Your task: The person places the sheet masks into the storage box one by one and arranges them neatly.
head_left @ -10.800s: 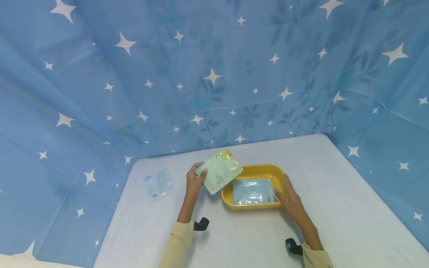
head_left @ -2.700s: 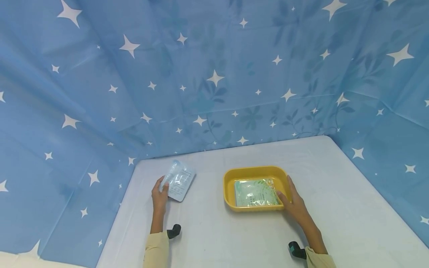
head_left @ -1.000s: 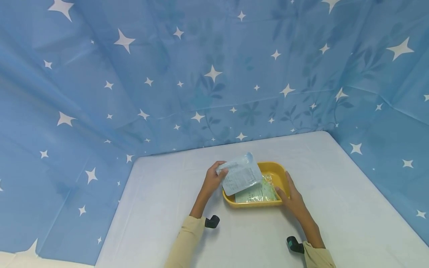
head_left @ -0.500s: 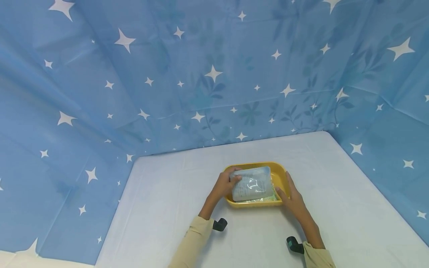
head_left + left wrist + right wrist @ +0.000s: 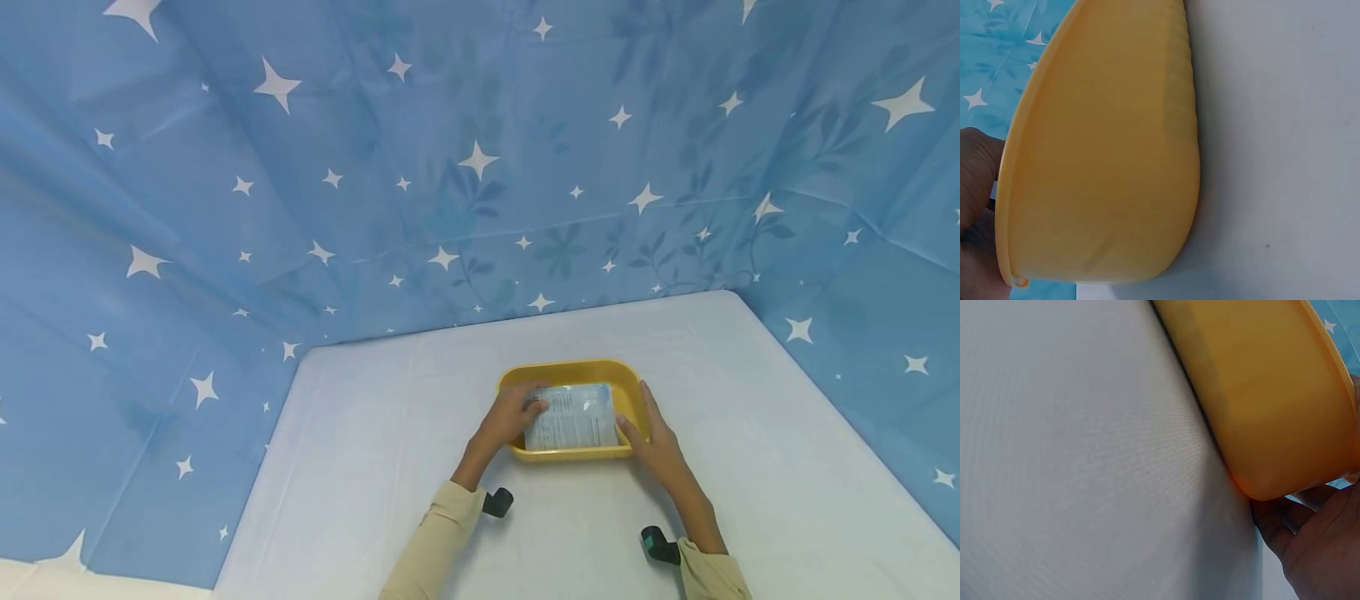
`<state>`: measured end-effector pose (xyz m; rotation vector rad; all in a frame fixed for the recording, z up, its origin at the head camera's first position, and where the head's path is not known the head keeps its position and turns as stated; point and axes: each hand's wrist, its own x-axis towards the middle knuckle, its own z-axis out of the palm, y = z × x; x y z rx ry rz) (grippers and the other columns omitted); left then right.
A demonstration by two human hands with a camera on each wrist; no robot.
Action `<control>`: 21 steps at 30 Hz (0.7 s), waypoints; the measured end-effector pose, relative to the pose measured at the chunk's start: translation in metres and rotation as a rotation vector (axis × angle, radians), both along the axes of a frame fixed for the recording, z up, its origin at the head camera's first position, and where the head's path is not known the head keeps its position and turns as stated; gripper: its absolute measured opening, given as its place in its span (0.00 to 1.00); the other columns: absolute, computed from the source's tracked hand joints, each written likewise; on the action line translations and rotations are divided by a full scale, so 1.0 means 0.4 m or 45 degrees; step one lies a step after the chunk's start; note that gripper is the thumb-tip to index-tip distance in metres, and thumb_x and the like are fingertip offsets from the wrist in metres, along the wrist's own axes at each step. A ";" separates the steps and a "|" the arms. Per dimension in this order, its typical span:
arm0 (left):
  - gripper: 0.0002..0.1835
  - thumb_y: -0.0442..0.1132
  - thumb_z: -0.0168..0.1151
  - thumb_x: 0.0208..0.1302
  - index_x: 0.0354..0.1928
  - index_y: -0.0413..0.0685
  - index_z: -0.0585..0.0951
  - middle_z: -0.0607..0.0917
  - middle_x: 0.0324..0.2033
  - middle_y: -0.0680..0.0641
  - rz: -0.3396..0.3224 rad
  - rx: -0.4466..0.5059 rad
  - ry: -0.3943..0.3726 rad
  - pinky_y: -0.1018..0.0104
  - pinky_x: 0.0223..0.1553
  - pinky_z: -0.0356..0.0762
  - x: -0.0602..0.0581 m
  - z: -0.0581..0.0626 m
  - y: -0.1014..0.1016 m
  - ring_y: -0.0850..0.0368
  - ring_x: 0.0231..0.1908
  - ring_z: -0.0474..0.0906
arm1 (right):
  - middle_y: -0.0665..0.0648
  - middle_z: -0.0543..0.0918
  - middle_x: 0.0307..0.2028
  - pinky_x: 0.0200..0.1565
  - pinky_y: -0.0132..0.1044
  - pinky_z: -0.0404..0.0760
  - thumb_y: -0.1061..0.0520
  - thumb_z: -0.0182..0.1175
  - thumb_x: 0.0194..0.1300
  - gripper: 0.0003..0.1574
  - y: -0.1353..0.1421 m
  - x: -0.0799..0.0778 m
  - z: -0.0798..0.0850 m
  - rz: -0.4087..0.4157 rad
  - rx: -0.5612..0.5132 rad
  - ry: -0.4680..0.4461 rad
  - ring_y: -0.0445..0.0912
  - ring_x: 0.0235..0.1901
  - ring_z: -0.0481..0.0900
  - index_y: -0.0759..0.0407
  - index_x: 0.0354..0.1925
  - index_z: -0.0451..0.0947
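A light-blue sheet mask packet [image 5: 572,419] with printed text lies in the yellow plastic tray [image 5: 628,387], covering what is under it. My left hand [image 5: 510,414] reaches over the tray's left end and pinches the packet's left edge, thumb on top; its fingertips are partly hidden. On the right, my right hand [image 5: 657,442] grips the tray's end, thumb over the rim and fingers along the outer wall. The right wrist view shows those fingers [image 5: 1275,528] against the tray wall. In the left wrist view, the tray's side [image 5: 1104,150] hides most of the left hand.
The tray stands on a table with a white cloth [image 5: 360,467]. A blue curtain [image 5: 420,208] with white stars hangs behind and at both sides. A black wrist device [image 5: 498,502] sits at the left sleeve, another device [image 5: 658,544] at the right one.
Earlier, my left hand brought a green packet to the tray, then took the blue one from the left. That blue packet now lies flat over the green one. My right hand stayed on the tray.
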<state>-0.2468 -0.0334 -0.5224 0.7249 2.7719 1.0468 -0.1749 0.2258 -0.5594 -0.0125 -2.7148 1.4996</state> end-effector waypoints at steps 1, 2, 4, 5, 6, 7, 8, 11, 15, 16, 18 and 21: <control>0.20 0.44 0.58 0.70 0.62 0.52 0.77 0.82 0.57 0.51 0.005 -0.009 0.007 0.58 0.63 0.72 0.002 0.001 0.001 0.57 0.60 0.76 | 0.67 0.40 0.77 0.70 0.65 0.47 0.40 0.49 0.73 0.53 0.000 0.000 0.000 0.001 -0.001 0.000 0.67 0.75 0.41 0.55 0.78 0.29; 0.20 0.44 0.58 0.70 0.62 0.52 0.76 0.81 0.58 0.50 0.010 -0.020 0.017 0.58 0.64 0.71 0.003 0.002 0.002 0.56 0.62 0.75 | 0.67 0.40 0.77 0.70 0.65 0.47 0.40 0.49 0.73 0.53 0.000 0.000 0.001 0.002 0.000 -0.001 0.67 0.75 0.41 0.54 0.78 0.29; 0.20 0.44 0.59 0.70 0.62 0.52 0.76 0.80 0.60 0.49 0.019 -0.038 0.033 0.56 0.65 0.70 0.007 0.003 0.004 0.54 0.64 0.73 | 0.67 0.40 0.77 0.70 0.65 0.47 0.40 0.49 0.74 0.53 0.000 0.000 0.002 0.002 -0.002 -0.002 0.67 0.74 0.41 0.54 0.78 0.29; 0.21 0.44 0.59 0.70 0.63 0.52 0.76 0.80 0.60 0.49 0.022 -0.047 0.041 0.56 0.65 0.70 0.009 0.004 0.005 0.54 0.64 0.73 | 0.67 0.40 0.77 0.70 0.65 0.47 0.40 0.49 0.74 0.53 0.000 0.001 0.002 0.002 -0.003 -0.002 0.67 0.74 0.41 0.54 0.78 0.29; 0.21 0.44 0.59 0.70 0.63 0.52 0.76 0.79 0.61 0.49 0.025 -0.058 0.053 0.56 0.66 0.69 0.011 0.003 0.006 0.53 0.65 0.72 | 0.67 0.40 0.77 0.70 0.65 0.48 0.40 0.49 0.73 0.53 0.000 0.001 0.003 0.002 -0.003 -0.002 0.67 0.74 0.41 0.54 0.78 0.29; 0.21 0.44 0.59 0.69 0.63 0.52 0.76 0.79 0.61 0.48 0.024 -0.071 0.069 0.56 0.66 0.69 0.012 0.003 0.006 0.52 0.65 0.72 | 0.67 0.40 0.77 0.70 0.65 0.48 0.40 0.49 0.73 0.53 0.000 0.001 0.004 0.001 -0.003 -0.001 0.68 0.74 0.41 0.54 0.78 0.29; 0.22 0.44 0.59 0.69 0.64 0.52 0.75 0.79 0.61 0.48 0.023 -0.094 0.089 0.56 0.65 0.70 0.013 0.003 0.007 0.52 0.65 0.72 | 0.67 0.40 0.77 0.70 0.65 0.48 0.41 0.50 0.73 0.53 0.000 0.001 0.004 -0.001 -0.004 0.002 0.68 0.74 0.42 0.54 0.78 0.29; 0.23 0.45 0.59 0.69 0.65 0.51 0.74 0.79 0.60 0.48 0.020 -0.174 0.148 0.58 0.63 0.72 0.014 -0.002 0.010 0.53 0.62 0.74 | 0.67 0.41 0.77 0.70 0.66 0.48 0.41 0.50 0.73 0.53 0.000 0.001 0.003 -0.002 -0.006 0.013 0.68 0.74 0.42 0.54 0.78 0.30; 0.23 0.47 0.59 0.70 0.64 0.52 0.75 0.80 0.58 0.49 0.015 -0.275 0.206 0.62 0.59 0.75 0.013 -0.012 0.015 0.55 0.58 0.76 | 0.68 0.41 0.77 0.70 0.66 0.48 0.42 0.50 0.73 0.53 -0.001 0.002 0.003 0.000 -0.011 0.021 0.68 0.74 0.42 0.54 0.78 0.30; 0.23 0.48 0.59 0.70 0.64 0.53 0.76 0.80 0.57 0.50 0.015 -0.289 0.212 0.62 0.59 0.76 0.012 -0.014 0.016 0.56 0.58 0.77 | 0.68 0.41 0.77 0.70 0.66 0.48 0.42 0.50 0.73 0.53 -0.001 0.002 0.003 0.001 -0.009 0.019 0.68 0.74 0.42 0.55 0.78 0.30; 0.22 0.48 0.59 0.70 0.63 0.53 0.77 0.80 0.57 0.50 0.015 -0.298 0.220 0.63 0.59 0.76 0.012 -0.017 0.018 0.56 0.58 0.77 | 0.68 0.41 0.77 0.70 0.66 0.48 0.42 0.50 0.73 0.53 -0.002 0.002 0.004 0.002 -0.009 0.020 0.68 0.74 0.42 0.55 0.78 0.30; 0.20 0.48 0.58 0.70 0.62 0.53 0.77 0.81 0.57 0.51 0.019 -0.298 0.218 0.63 0.60 0.75 0.014 -0.019 0.019 0.56 0.59 0.77 | 0.67 0.41 0.77 0.70 0.65 0.48 0.42 0.50 0.73 0.53 -0.003 0.002 0.006 0.002 -0.008 0.023 0.68 0.74 0.42 0.55 0.78 0.30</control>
